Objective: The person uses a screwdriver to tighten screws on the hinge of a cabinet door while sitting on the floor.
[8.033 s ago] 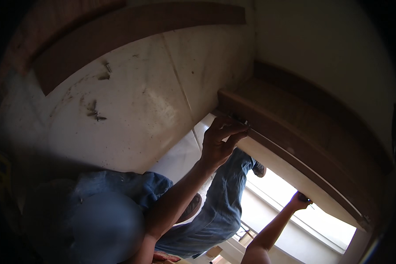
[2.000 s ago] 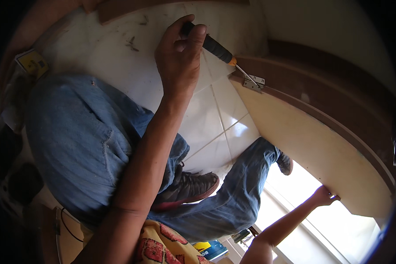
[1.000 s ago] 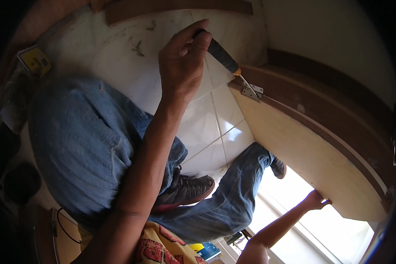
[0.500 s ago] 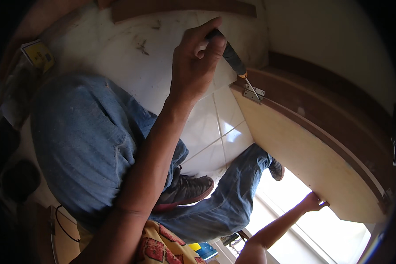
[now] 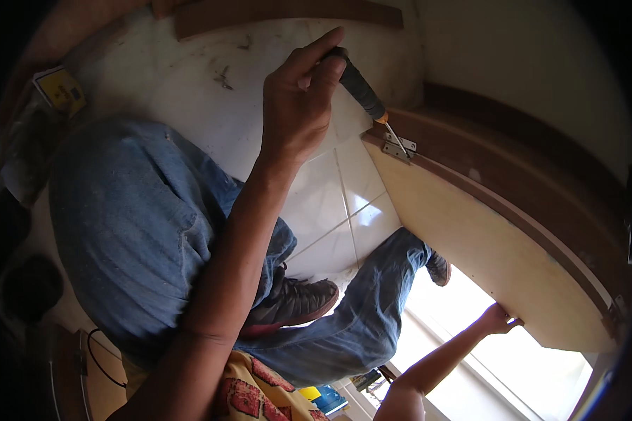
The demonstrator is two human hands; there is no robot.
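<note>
My left hand is closed round the dark handle of a screwdriver, which slants down to the right. Its thin metal shaft reaches a small metal hinge at the upper left end of a pale wooden panel. The tip meets the hinge near a screw hole; whether a screw sits there is too small to tell. On the panel's lower edge, my right hand grips the wood with curled fingers. The panel stands tilted along a brown wooden frame.
A second hinge shows at the panel's far right end. My bent legs in jeans and a dark shoe take up the middle. A brown wooden strip lies at the back, and a yellow packet at the left.
My left hand and the screwdriver sit slightly further left in the picture, along with the hinge and panel. The tip stays at the hinge, and my right hand keeps its hold.
</note>
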